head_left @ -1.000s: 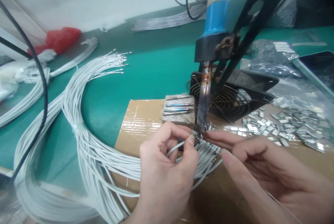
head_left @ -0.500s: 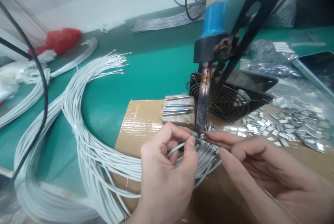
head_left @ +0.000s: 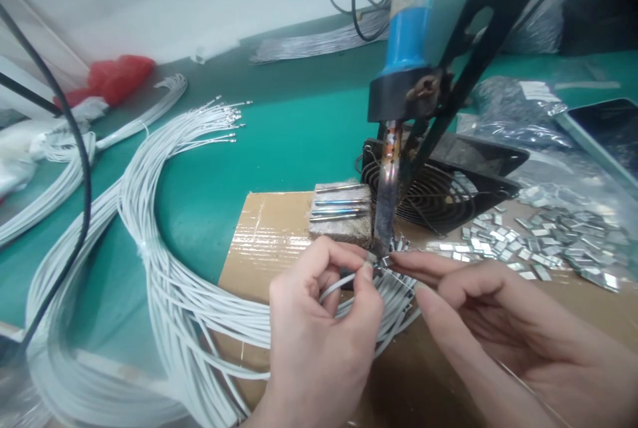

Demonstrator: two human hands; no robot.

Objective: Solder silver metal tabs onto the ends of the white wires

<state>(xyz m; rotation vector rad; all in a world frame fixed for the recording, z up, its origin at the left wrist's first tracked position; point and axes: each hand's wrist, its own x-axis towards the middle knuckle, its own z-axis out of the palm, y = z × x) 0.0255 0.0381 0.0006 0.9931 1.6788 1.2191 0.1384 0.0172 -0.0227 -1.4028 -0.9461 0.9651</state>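
Note:
My left hand (head_left: pixel 323 328) pinches the end of a white cable (head_left: pixel 335 287) between thumb and forefinger, right under the metal tip of a blue soldering tool (head_left: pixel 386 195). From the right, my right hand (head_left: pixel 498 321) reaches in, its forefinger at the small metal piece at the cable's tip. A thin wire or rod (head_left: pixel 531 391) runs along its palm; whether the fingertips grip anything is too small to tell. Behind and between the hands lies a bundle of white cables (head_left: pixel 219 308) on the brown cardboard (head_left: pixel 269 235).
A grey block (head_left: pixel 341 212) with metal rods sits behind my left hand. A black fan (head_left: pixel 438 195) stands behind the tool tip. Small metal plates (head_left: pixel 538 235) are scattered at right. A black cord (head_left: pixel 82 149) hangs at left.
Both hands stay at the tool tip with almost no movement. The right thumb has shifted very slightly left.

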